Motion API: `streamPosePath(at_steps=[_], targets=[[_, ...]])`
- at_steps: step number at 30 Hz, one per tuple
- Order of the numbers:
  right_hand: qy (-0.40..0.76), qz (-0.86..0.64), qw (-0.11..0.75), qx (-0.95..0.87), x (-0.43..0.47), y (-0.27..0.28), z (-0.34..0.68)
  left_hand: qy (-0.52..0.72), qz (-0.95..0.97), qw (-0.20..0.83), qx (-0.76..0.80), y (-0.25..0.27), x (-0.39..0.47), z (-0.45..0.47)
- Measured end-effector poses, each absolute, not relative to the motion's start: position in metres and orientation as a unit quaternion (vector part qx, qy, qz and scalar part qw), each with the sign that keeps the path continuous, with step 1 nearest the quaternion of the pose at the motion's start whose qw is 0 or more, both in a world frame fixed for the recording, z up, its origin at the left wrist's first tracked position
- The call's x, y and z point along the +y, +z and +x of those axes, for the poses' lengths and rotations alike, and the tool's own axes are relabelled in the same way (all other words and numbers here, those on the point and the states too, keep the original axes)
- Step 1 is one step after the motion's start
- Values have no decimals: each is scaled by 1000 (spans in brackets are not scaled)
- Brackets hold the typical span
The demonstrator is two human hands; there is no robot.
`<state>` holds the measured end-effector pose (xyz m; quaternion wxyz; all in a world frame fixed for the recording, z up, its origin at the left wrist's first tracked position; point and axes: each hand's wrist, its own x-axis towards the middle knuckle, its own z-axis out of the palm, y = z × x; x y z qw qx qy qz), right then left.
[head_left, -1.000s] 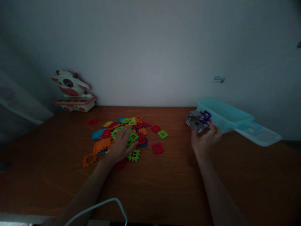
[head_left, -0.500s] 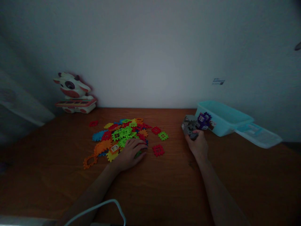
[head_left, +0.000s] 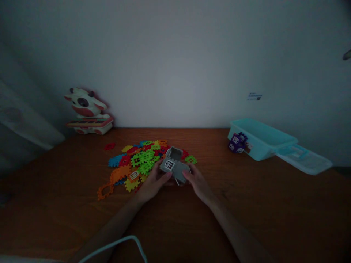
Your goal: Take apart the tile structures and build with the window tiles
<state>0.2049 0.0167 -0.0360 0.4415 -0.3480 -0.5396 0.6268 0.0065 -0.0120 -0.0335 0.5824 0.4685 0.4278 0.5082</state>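
Observation:
Both hands hold a grey block assembly (head_left: 181, 171) made of joined toothed panels, one with a white window. My left hand (head_left: 153, 182) grips its left side, thumb on the front. On the right edge, my right hand (head_left: 199, 182) has its thumb pressed against a grey panel. Just behind and to the left lies a heap of interlocking plastic panels, among them green panels (head_left: 146, 157), an orange panel (head_left: 120, 174) and a yellow panel (head_left: 131, 185). A single green panel (head_left: 191, 159) lies beyond my right hand.
A purple block cube (head_left: 237, 143) with white windows stands by a light-blue plastic box (head_left: 260, 140). The box's translucent lid (head_left: 304, 159) leans out to the right. At the back left stands a cow-shaped toy keyboard (head_left: 89, 113). A pale cable (head_left: 120, 239) curves across the near edge.
My right hand has brought the grey assembly from beside the purple cube leftward to the middle. My left hand has left the heap's panels and now grips the assembly too.

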Motion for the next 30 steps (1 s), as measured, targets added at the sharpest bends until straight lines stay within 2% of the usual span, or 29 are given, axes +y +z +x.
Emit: streamPosePath(at_steps=[5,10,14,20,22,24,28,30], targets=[[527,-349,405,-661,1,-41,199,483,435,593,475,-32,-9,1],[467,-386,372,-703,3,-33,206,456,534,515,491,-25,-13,3],[375,-388,391,-746,5,-33,207,498,552,472,472,-20,-16,7],[325,-383,438,-746,3,-29,206,533,540,427,493,-20,-17,8],[334,-377,438,-745,4,-27,208,541,534,407,507,-23,-16,8],[390,-355,429,-733,4,-25,209,540,510,423,519,-26,-14,8],[582,-295,401,-643,5,-27,208,573,387,523,499,-27,-8,2],[613,-310,408,-601,7,-30,206,587,329,599,433,-25,-6,-2]])
